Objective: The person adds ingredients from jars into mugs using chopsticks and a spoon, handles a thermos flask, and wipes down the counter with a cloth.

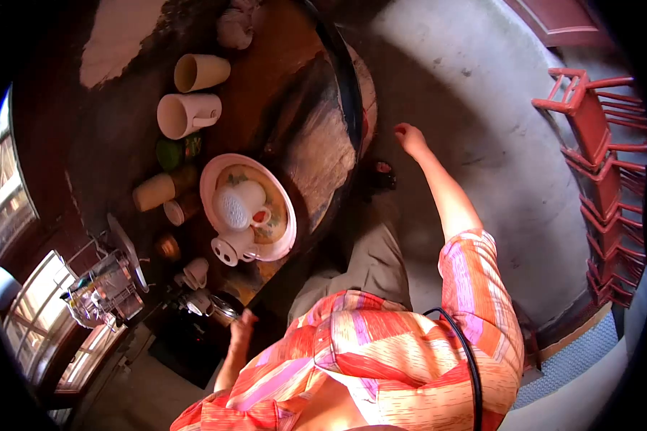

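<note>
My left hand point(241, 336) is at the near corner of the dark table, close beside a shiny metal container point(223, 305). Its fingers are small and shadowed, so I cannot tell whether they grip it. My right hand point(412, 141) reaches out over the floor past the table's rim, fingers curled together; a dark reddish spot shows at the fingertips, too small to name. On the table sits a pink-rimmed basin point(290, 233) holding a white mug point(251, 195) and a white perforated piece point(232, 208). A white piece with dark holes point(226, 249) rests at its rim.
A large white mug point(176, 116), a cream cup point(201, 72) and other cups point(153, 192) stand along the table. Stacked red chairs point(589, 129) are at the right. A black cable point(471, 352) hangs over my shirt. A cluttered rack point(108, 287) stands by the window.
</note>
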### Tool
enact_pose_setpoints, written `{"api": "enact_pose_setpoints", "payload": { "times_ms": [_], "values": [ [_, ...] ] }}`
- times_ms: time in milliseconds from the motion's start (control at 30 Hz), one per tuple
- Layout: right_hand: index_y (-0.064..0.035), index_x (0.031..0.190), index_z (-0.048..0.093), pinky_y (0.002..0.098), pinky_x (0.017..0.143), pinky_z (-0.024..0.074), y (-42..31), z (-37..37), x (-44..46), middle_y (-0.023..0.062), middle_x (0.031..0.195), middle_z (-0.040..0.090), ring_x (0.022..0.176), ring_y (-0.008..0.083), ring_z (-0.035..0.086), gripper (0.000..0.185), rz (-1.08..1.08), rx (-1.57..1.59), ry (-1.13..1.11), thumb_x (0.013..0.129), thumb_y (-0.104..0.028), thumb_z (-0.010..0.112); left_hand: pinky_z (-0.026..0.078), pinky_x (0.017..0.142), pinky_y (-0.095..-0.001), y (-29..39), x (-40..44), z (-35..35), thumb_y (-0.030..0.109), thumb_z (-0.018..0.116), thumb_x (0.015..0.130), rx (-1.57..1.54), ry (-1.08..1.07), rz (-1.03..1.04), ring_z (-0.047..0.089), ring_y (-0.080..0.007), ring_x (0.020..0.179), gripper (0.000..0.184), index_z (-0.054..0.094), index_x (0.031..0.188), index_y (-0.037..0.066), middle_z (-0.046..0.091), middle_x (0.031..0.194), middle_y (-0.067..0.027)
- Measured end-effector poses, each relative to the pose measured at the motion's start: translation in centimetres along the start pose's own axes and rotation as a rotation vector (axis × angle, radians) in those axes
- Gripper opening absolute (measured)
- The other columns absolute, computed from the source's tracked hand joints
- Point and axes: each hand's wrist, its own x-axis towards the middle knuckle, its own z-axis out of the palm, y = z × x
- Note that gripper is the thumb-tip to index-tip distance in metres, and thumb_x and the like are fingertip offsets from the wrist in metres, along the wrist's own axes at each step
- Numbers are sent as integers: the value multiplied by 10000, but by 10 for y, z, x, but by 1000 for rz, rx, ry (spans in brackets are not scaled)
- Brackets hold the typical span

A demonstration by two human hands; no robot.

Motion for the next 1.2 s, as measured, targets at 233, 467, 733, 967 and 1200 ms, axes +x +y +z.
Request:
{"api": "enact_pose_setpoints", "payload": {
  "times_ms": [233, 467, 733, 967, 1200],
  "values": [
    [-60, 1129, 593, 389, 829, 487, -32, 74, 70, 150, 1051, 642, 984, 321, 602, 329, -411, -230, -176, 813, -154, 606, 493, 837, -289, -110, -17, 45, -2, 578, 843, 100, 17, 137, 595, -201, 1029, 469, 495, 1298, 75, 589, 1208, -93],
    [-35, 1128, 574, 427, 838, 465, -80, 91, 101, 199, 1076, 605, 993, 357, 582, 316, -654, -147, -80, 866, -207, 537, 496, 665, -276, -103, -21, 69, 63, 564, 897, -329, -68, -286, 555, -101, 808, 381, 524, 1272, 120, 598, 1087, -6],
    [-29, 1081, 588, 429, 828, 458, -68, 87, 134, 198, 1012, 614, 953, 349, 586, 296, -637, -262, -307, 837, -192, 547, 471, 675, -231, -24, -28, 121, 73, 567, 910, -319, -73, -333, 549, -80, 808, 304, 573, 1214, 86, 619, 1020, 1],
    [-25, 1039, 599, 431, 820, 452, -27, 68, 116, 197, 955, 623, 919, 343, 590, 278, -577, -332, -562, 812, -179, 556, 476, 745, -243, -20, -28, 140, 112, 579, 921, -367, -146, -347, 565, -82, 869, 264, 593, 1183, 84, 631, 999, 17],
    [-20, 998, 611, 432, 811, 445, 28, 78, 30, 196, 899, 632, 884, 337, 594, 260, -518, -399, -752, 787, -166, 564, 484, 747, -262, -32, -21, 132, 116, 563, 928, -376, -121, -266, 566, -104, 897, 280, 568, 1200, 47, 620, 1075, -13]
  ]
}}
